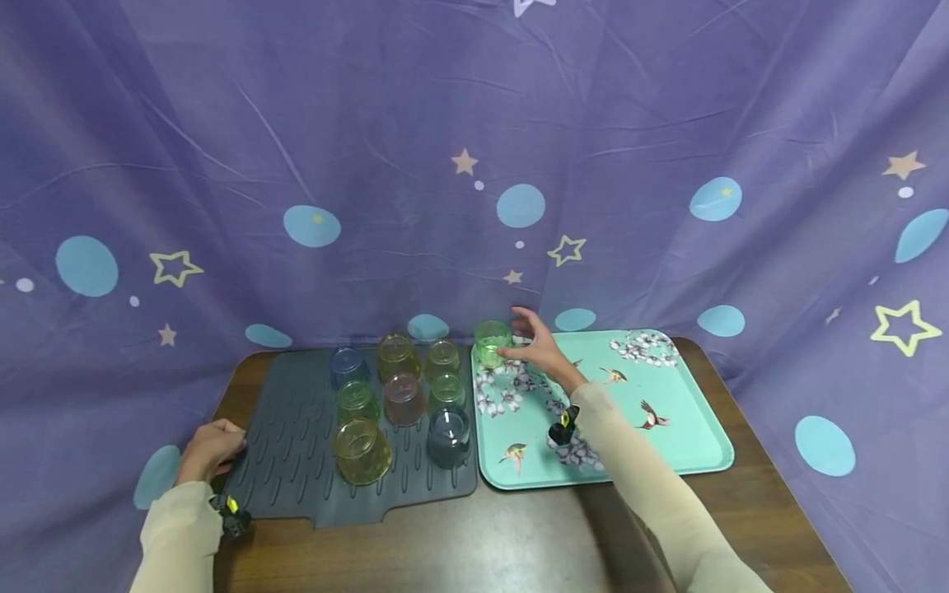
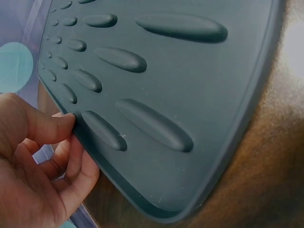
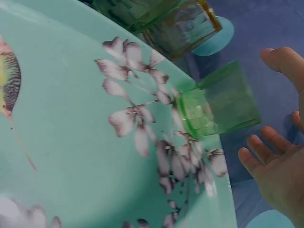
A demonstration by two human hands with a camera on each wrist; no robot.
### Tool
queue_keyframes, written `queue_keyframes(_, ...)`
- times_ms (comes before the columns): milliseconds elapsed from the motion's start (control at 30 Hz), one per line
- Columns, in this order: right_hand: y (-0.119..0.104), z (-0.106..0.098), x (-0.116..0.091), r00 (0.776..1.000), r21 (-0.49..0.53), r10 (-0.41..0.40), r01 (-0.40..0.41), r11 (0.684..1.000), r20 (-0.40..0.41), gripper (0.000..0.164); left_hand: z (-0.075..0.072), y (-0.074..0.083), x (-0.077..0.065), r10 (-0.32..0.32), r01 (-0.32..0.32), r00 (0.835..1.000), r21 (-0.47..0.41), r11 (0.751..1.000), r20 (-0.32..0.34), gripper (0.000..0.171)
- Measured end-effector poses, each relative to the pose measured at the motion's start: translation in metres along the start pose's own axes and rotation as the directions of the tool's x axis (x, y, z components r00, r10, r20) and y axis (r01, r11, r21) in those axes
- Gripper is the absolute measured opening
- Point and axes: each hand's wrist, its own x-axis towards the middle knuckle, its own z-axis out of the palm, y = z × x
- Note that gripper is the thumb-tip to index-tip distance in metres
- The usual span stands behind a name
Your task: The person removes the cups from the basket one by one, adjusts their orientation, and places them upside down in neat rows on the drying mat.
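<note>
A green glass (image 1: 493,344) stands upright in the far left corner of the mint tray (image 1: 689,403). Just to its right my right hand (image 1: 539,346) is spread, thumb and fingers apart; the right wrist view shows a gap between that hand (image 3: 280,166) and the glass (image 3: 221,104). At the left edge of the dark grey drying mat (image 1: 278,445), my left hand (image 1: 211,449) pinches the rim. In the left wrist view its thumb (image 2: 57,127) lies on the mat's raised lip, with the other fingers curled below the edge.
Several coloured glasses stand on the mat's right half, among them a blue-grey glass (image 1: 448,438), a pink glass (image 1: 404,399) and a large amber glass (image 1: 362,451). Mat and tray lie side by side on the wooden table (image 1: 445,548). A purple curtain (image 1: 385,165) hangs close behind.
</note>
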Motion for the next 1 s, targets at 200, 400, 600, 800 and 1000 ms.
queue_keyframes(200, 0.007, 0.006, -0.001, 0.999, -0.019, 0.029, -0.029, 0.999, 0.024, 0.089, 0.001, -0.002, 0.001, -0.007, 0.007, 1.0, 0.008, 1.0, -0.01, 0.008)
queue_keyframes(400, 0.014, 0.01, 0.004, 0.998, -0.026, 0.058, -0.058, 0.998, 0.015, 0.089, 0.003, -0.001, 0.001, -0.01, 0.01, 1.0, 0.017, 1.0, -0.026, 0.008)
queue_keyframes(600, 0.023, 0.013, 0.009, 0.997, -0.021, 0.077, -0.077, 0.997, 0.016, 0.089, 0.003, 0.0, 0.001, -0.022, 0.023, 0.999, 0.025, 0.999, -0.046, 0.008)
queue_keyframes(800, 0.027, 0.015, 0.01, 0.997, -0.022, 0.069, -0.069, 0.997, 0.022, 0.087, 0.003, 0.0, 0.0, -0.013, 0.014, 0.999, 0.022, 1.0, -0.032, 0.008)
queue_keyframes(1000, 0.026, 0.019, 0.013, 0.997, -0.045, 0.07, -0.069, 0.997, 0.023, 0.084, 0.003, 0.001, 0.001, -0.021, 0.022, 0.999, 0.026, 0.999, -0.034, 0.008)
